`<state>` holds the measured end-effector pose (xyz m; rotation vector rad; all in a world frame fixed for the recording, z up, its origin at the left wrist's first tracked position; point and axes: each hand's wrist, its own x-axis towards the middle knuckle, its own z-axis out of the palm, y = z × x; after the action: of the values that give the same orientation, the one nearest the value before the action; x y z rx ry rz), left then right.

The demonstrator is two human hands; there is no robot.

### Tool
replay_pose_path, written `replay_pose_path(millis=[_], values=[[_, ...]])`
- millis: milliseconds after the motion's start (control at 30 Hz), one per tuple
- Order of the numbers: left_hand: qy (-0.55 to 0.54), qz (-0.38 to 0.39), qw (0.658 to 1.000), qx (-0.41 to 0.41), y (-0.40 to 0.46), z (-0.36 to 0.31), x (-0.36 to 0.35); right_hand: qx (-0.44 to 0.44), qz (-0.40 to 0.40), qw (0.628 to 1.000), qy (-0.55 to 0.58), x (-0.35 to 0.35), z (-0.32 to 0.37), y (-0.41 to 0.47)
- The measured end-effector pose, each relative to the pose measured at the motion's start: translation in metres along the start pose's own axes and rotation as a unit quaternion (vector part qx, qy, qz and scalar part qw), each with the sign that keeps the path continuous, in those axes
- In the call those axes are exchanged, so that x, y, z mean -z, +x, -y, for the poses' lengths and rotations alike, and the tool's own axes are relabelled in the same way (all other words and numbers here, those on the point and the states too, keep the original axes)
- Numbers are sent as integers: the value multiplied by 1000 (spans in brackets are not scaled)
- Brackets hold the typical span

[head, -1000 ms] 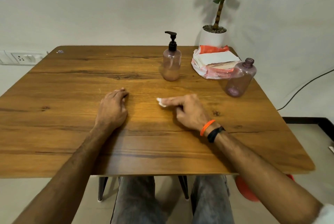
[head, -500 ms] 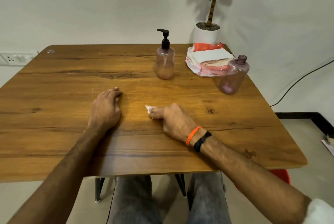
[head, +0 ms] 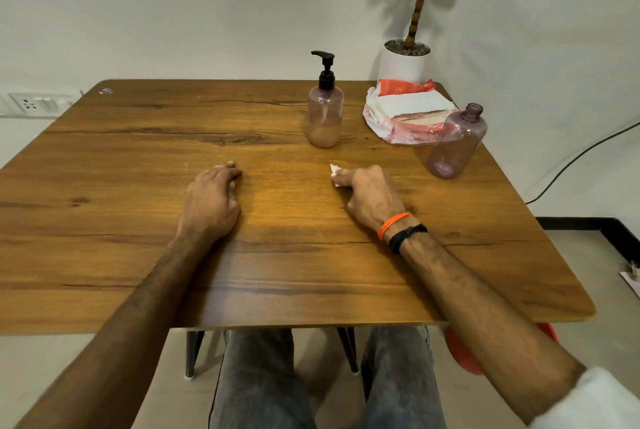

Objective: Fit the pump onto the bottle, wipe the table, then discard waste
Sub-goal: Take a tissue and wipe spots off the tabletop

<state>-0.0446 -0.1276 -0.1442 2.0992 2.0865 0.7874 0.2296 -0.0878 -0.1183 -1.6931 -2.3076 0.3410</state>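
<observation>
On the counter (head: 138, 186), the right hand (head: 372, 198) presses a small white wad (head: 335, 170) under curled fingers, pinching it. The left hand (head: 211, 203) rests loosely, holding nothing. Beyond the hands stands the pump bottle (head: 325, 113); beyond the right hand, an uncapped bottle (head: 455, 143).

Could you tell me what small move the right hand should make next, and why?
Probably drag the white tissue in another short stroke across the table. The right hand pinches it against the wood, the pump already sits on its bottle, so wiping seems underway.
</observation>
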Motion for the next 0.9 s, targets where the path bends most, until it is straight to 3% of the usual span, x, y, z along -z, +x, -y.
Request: replay_pose_path(millis=[133, 200, 267, 333, 433, 533, 633, 800, 900], values=[[11, -4, 1000, 3, 2, 1, -2, 185, 27, 982, 7, -8, 36, -55], [17, -9, 1000, 7, 2, 1, -3, 224, 34, 972, 58, -10, 44, -71], [20, -10, 1000, 8, 2, 1, -3, 201, 27, 970, 134, -4, 45, -67], [14, -4, 1000, 5, 2, 1, -3, 135, -40, 971, 193, 4, 38, -45], [11, -3, 1000, 6, 1, 2, -2, -5, -111, 982, 155, 9, 17, 2], [13, -1, 1000, 10, 1, 2, -2, -76, -55, 993, 70, 3, 6, 29], [11, 1, 1000, 11, 1, 3, -1, -14, -17, 1000, -9, -6, 25, 25], [15, -2, 1000, 18, 0, 1, -1, 215, 65, 974, 22, -22, 66, -11], [11, 2, 1000, 22, -2, -1, 1, 176, 14, 978, 113, -15, 63, 3]])
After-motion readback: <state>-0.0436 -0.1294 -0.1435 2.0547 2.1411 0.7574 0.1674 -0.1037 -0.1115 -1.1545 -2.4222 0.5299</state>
